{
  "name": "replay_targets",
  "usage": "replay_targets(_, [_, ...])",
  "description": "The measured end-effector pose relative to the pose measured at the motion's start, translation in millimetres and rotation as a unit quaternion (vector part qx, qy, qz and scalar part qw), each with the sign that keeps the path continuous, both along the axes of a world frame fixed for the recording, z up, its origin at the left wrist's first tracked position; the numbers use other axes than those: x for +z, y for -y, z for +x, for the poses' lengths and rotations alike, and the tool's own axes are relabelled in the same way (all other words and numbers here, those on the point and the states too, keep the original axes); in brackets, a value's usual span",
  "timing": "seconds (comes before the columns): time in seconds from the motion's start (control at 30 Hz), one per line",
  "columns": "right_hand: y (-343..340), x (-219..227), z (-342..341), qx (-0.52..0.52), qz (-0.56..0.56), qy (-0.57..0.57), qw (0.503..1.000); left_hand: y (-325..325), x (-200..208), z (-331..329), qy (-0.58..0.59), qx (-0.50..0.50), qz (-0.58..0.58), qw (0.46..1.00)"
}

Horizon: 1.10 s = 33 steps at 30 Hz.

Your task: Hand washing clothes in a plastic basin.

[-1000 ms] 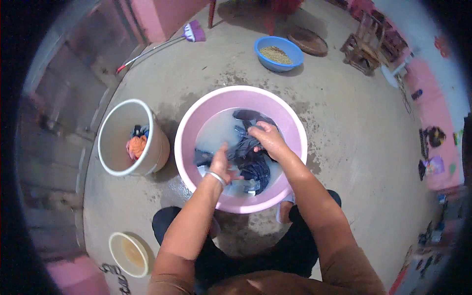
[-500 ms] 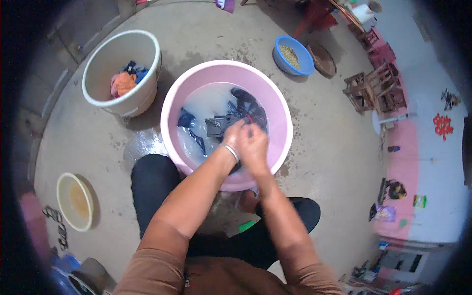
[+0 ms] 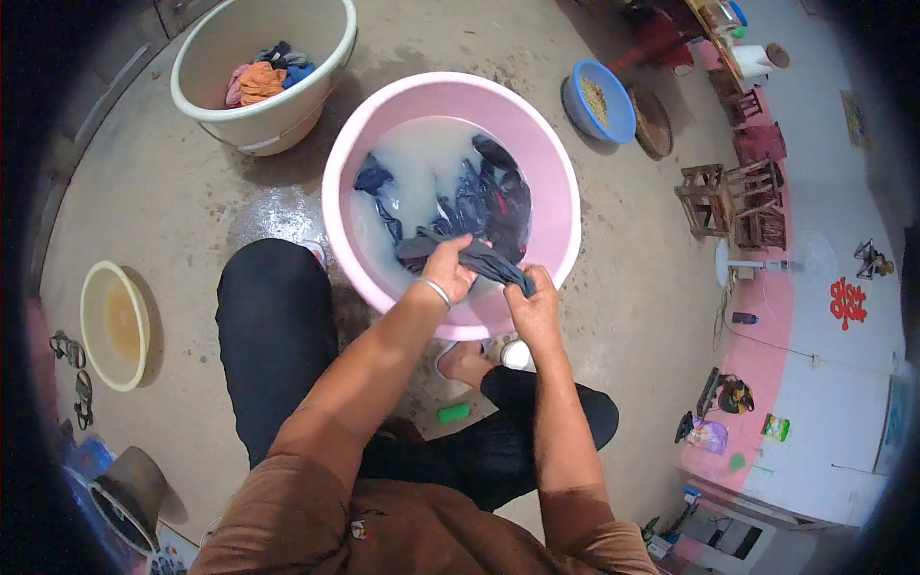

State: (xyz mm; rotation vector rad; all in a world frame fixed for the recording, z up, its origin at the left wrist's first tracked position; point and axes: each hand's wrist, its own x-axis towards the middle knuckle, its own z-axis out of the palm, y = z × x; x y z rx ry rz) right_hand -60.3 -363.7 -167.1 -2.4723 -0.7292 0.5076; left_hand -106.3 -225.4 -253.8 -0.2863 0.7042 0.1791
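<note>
A wet dark grey cloth garment [image 3: 494, 261] is stretched between my two hands over the near side of a pink basin [image 3: 337, 192]. My left hand [image 3: 448, 268], with a bangle at its wrist, is closed round the garment's middle. Lower and to the right, my right hand [image 3: 534, 305] grips the bunched end near the basin's rim. Part of the cloth hangs left of my left hand, down to the water. Cloudy water [image 3: 422, 158] fills the basin's bottom, and dark clothes [image 3: 498, 201] lie soaking in it.
A pale bucket [image 3: 287, 134] with orange and blue clothes [image 3: 261, 84] stands at the far left. A yellow basin [image 3: 142, 331] of brownish water sits left. At the far right are a blue basin [image 3: 623, 110] and wooden stools [image 3: 707, 199]. A white cup [image 3: 516, 355] and green object [image 3: 453, 413] lie near my foot.
My hands, close together over the basin before, have moved apart, the right one toward the near right rim. The grey garment is now drawn out between them. The whole view has shifted.
</note>
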Motion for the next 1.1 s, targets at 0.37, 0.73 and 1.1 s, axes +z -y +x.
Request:
replay_targets(0.37, [-37.2, -30.1, -11.2, -0.138, 0.079, 0.107, 0.981, 36.6, -6.2, 13.6, -0.078, -0.236, 0.109, 0.962])
replay_targets(0.73, [-29.5, -27.5, 0.2, -0.142, 0.098, 0.057, 0.983, 30.8, 34.2, -3.1, -0.061, -0.185, 0.207, 0.959])
replay_targets(1.1, [-18.5, 0.2, -32.1, 0.122, 0.137, 0.153, 0.971, 4.2, -32.3, -16.6, -0.016, -0.063, 0.045, 0.997])
